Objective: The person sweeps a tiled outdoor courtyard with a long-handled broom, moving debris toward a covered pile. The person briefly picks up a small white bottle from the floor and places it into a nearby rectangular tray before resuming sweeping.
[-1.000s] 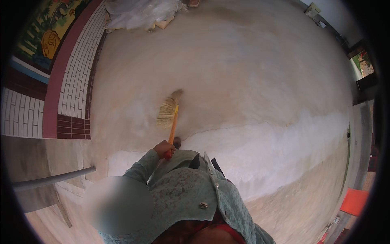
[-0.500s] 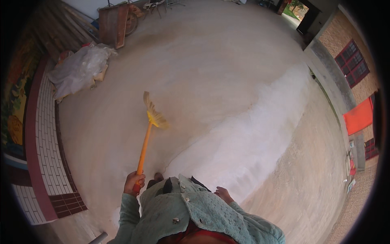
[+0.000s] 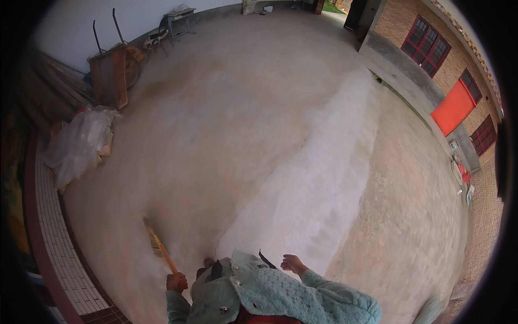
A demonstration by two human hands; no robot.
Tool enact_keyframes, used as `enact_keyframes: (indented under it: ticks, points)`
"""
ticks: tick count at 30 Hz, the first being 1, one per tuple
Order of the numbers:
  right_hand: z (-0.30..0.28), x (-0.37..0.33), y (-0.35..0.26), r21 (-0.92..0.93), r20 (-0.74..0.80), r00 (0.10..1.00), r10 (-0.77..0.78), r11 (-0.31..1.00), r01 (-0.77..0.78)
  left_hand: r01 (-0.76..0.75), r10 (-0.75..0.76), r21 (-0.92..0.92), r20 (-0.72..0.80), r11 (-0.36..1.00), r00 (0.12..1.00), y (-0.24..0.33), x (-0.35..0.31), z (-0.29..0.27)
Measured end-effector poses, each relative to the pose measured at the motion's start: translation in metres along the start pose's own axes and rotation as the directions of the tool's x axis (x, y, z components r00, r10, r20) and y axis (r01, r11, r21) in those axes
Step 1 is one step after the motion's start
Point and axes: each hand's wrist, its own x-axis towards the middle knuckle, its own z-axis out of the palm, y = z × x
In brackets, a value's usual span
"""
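In the head view, your left hand (image 3: pixel 176 282), at the lower edge left of centre, is closed round the handle of the broom (image 3: pixel 163 251), which slants up and leftward to its straw head over the floor (image 3: pixel 226 140) in the lower left of the frame. Your right hand (image 3: pixel 294 264), at lower centre, is free of any visible object, its fingers loosely bent just beside your green jacket (image 3: pixel 280 291). A heap of clear plastic sheeting (image 3: pixel 81 143) lies at left, below an upended cart (image 3: pixel 108 78) in the upper left.
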Motion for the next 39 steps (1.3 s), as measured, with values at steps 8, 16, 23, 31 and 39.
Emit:
enact_keyframes:
  ticks: [8,16,23,31,39]
  points:
    - [0.001,-0.006,0.008,0.008,-0.011,1.000,0.018,1.000,-0.018,-0.192,0.156,0.110,0.277,0.975,0.948,-0.016,0.037,0.037]
    - [-0.004,0.000,0.020,0.057,-0.022,1.000,0.004,0.998,-0.003,0.441,-0.239,-0.620,0.385,0.648,0.892,0.118,0.047,0.044]
    - [-0.018,-0.008,0.028,0.134,-0.058,0.998,0.002,0.991,0.006,0.300,-0.202,-0.724,0.222,0.621,0.954,0.153,0.041,0.035]
    - [-0.046,-0.012,0.018,0.065,-0.155,0.988,0.015,0.998,-0.005,0.196,-0.334,-0.616,-0.116,0.763,0.935,0.153,0.025,0.012]
    - [-0.021,0.027,-0.054,-0.051,-0.040,0.993,-0.111,0.993,0.109,0.181,-0.437,-0.591,-0.325,0.786,0.839,0.083,0.047,-0.037]
